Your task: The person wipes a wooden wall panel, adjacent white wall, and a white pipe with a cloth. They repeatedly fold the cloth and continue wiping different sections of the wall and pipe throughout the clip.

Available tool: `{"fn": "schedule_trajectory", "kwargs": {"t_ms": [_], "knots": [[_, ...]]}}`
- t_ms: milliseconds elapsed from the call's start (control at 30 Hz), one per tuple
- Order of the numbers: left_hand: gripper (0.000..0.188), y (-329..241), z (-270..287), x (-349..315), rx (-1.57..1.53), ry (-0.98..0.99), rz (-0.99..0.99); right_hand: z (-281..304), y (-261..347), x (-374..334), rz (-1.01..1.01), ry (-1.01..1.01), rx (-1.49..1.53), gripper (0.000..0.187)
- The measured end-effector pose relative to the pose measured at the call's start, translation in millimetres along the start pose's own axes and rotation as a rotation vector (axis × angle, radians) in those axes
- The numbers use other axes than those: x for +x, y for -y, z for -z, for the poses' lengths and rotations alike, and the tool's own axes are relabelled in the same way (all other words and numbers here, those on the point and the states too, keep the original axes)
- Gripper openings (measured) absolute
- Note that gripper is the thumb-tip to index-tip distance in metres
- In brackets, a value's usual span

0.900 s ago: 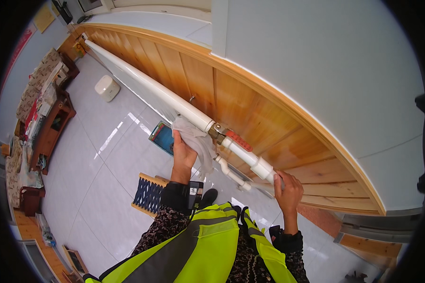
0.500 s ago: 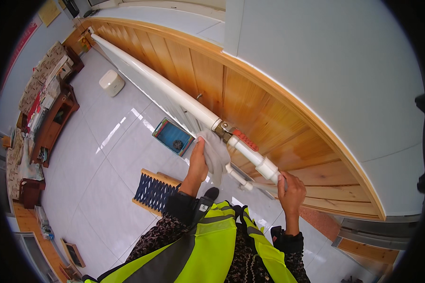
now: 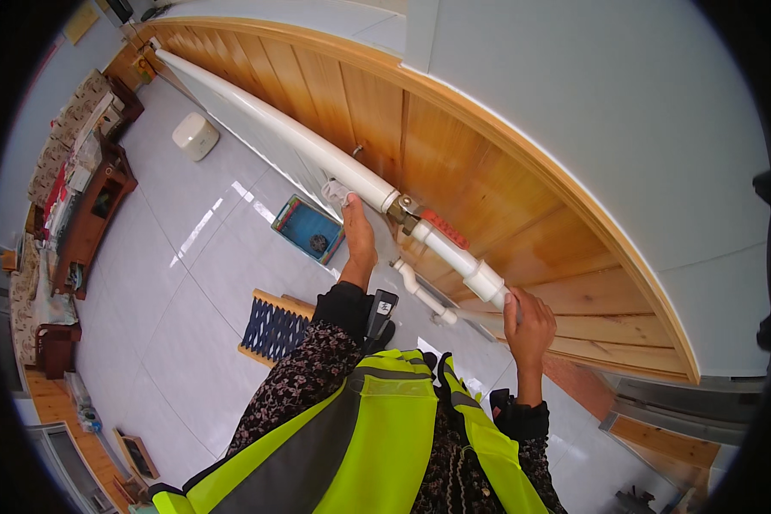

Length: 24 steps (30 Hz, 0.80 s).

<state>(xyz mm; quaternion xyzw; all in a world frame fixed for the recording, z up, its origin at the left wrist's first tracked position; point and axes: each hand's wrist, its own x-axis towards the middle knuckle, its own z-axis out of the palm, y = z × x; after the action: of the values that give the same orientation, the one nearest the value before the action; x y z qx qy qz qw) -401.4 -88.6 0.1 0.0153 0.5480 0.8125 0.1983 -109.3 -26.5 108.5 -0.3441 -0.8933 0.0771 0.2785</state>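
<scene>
My left hand (image 3: pixel 359 236) grips a pale grey cloth (image 3: pixel 336 190) and presses it to the front side of the long white radiator (image 3: pixel 291 147), just below its rounded top tube. Much of the cloth is hidden by the hand and the radiator. At the radiator's near end sits a metal valve with a red handle (image 3: pixel 445 230). From that valve a white pipe (image 3: pixel 481 281) runs toward the right. My right hand (image 3: pixel 531 330) is closed round the lower right end of this pipe. A second white pipe with a bend (image 3: pixel 420 291) shows lower down, near the floor.
Wood panelling (image 3: pixel 454 171) lines the wall behind the radiator. On the tiled floor stand a blue tray-like box (image 3: pixel 293 242), a small stool with a dark woven seat (image 3: pixel 274 330) and a white bin (image 3: pixel 195 137). A wooden table (image 3: pixel 94 214) and patterned sofa are at the far left.
My left hand has moved up and left with the cloth, from beside the valve to farther along the radiator. The bent lower pipe shows more fully. My right hand stays on the pipe.
</scene>
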Motion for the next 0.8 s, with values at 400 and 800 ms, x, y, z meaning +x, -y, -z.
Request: {"fn": "schedule_trajectory", "kwargs": {"t_ms": [400,800], "knots": [[0.045,-5.3,30.8,-41.7,-0.218,0.137,0.279,-1.0,-1.0,0.0,0.013,0.007,-0.027,0.014],[0.049,-53.2,-4.5,-29.1,0.573,0.065,-0.487,-2.1,-1.1,0.8,0.030,-0.027,-0.040,0.014]]}}
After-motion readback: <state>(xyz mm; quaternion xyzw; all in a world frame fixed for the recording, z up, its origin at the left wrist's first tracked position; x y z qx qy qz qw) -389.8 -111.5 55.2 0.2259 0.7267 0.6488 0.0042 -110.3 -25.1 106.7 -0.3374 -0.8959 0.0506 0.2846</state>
